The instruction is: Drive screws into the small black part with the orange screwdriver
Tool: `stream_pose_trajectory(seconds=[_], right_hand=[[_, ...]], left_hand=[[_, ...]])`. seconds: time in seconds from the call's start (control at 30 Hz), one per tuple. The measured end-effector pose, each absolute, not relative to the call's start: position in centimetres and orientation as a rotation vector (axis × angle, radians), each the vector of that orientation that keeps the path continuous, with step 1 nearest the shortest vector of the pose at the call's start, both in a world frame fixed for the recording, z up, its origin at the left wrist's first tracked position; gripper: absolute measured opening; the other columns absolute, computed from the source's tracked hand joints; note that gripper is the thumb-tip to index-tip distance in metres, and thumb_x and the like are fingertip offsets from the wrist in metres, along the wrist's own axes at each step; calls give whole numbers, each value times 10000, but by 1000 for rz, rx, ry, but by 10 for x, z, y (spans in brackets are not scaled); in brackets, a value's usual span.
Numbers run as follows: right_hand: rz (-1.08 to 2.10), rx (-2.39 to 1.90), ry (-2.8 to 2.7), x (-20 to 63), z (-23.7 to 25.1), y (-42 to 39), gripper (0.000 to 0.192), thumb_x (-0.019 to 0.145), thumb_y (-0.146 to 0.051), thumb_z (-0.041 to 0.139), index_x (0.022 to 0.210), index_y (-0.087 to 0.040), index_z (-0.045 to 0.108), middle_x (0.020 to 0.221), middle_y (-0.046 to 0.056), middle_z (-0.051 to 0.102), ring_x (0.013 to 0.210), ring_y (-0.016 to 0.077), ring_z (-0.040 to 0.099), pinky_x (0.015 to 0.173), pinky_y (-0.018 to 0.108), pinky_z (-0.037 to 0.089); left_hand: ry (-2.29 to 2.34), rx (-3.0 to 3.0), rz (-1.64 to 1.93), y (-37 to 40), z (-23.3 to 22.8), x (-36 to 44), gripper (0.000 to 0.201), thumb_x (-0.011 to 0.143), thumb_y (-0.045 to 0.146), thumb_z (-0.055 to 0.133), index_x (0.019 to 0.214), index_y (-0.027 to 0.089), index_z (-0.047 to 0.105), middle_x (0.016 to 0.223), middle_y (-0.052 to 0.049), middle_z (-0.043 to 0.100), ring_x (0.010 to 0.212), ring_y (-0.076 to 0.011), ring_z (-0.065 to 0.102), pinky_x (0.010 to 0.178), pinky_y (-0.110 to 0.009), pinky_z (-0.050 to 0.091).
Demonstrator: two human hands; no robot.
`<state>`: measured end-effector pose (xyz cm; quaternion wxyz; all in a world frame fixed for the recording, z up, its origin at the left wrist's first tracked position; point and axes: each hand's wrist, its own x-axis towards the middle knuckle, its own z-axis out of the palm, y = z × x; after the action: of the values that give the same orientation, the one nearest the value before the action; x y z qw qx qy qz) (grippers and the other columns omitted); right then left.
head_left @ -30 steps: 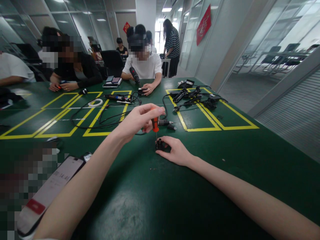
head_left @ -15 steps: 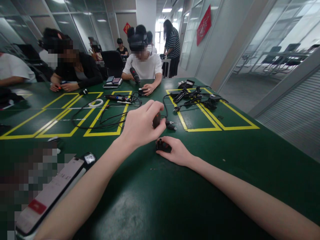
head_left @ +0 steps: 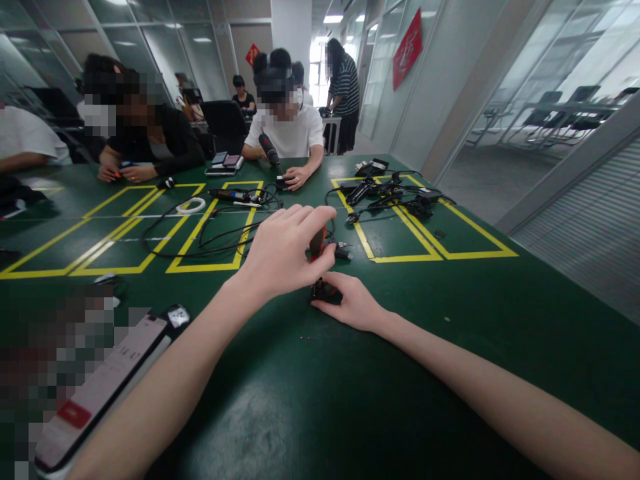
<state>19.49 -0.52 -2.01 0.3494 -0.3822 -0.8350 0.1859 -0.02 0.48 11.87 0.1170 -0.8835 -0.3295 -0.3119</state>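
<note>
My left hand (head_left: 290, 247) is closed on the upright handle of a screwdriver (head_left: 317, 245), which looks dark with orange-red. The screwdriver points down at a small black part (head_left: 330, 294) on the green table. Its tip meets or nearly meets the part's left end; exact contact is too small to tell. My right hand (head_left: 360, 303) grips that black part from the right between thumb and fingers, keeping it against the tabletop. Fingers hide some of both things.
Tiny bits (head_left: 306, 337) lie in front of my hands. A phone (head_left: 105, 393) lies beside my left forearm. Black cables (head_left: 385, 193) are heaped at the far right, with a white ring (head_left: 191, 205) at left. Across the table a person (head_left: 285, 127) holds a power screwdriver (head_left: 269, 149).
My left fingers have shifted slightly on the screwdriver handle, and more of its orange-red part shows. My right hand and the black part stay nearly in place.
</note>
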Motion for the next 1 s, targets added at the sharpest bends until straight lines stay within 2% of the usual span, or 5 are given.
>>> stream_pose_trajectory(seconds=[0.1,0.33,0.57,0.8,1.0], right_hand=[[486,-989,-2164,195,-21,-5,256,881,-277,784,1096,-182,683,1015,94,772,899,252,746,827,384,603],[486,-1008,-2164,195,-20,-5,258,878,-287,792,1097,-198,689,1032,91,777,904,253,744,827,383,601],[493,-1006,-2165,194,-20,-5,265,881,-278,784,1109,-185,686,1033,93,780,911,255,743,832,377,594],[481,-1005,-2169,195,-20,-5,269,885,-295,783,1113,-187,689,1036,99,776,917,256,747,849,388,600],[498,-1022,-2172,194,-18,-6,264,882,-289,782,1114,-197,695,1039,95,778,929,265,750,865,403,603]], left_hand=[[-974,-2626,-894,3,121,0,454,898,207,555,1343,133,614,1046,-90,725,912,-232,684,803,-335,500],[-1044,-2637,-811,3,118,0,525,963,322,604,1468,198,528,826,7,692,724,-204,666,670,-300,450],[-957,-2692,-914,-2,123,-2,406,862,207,554,1259,159,618,1159,-97,691,877,-202,675,722,-307,491],[-847,-2753,-942,5,123,-7,398,960,246,618,1354,201,579,1016,-32,719,864,-173,692,743,-265,478],[-932,-2793,-970,3,126,-6,265,987,354,587,1189,191,642,990,-40,744,810,-172,679,709,-270,461]])
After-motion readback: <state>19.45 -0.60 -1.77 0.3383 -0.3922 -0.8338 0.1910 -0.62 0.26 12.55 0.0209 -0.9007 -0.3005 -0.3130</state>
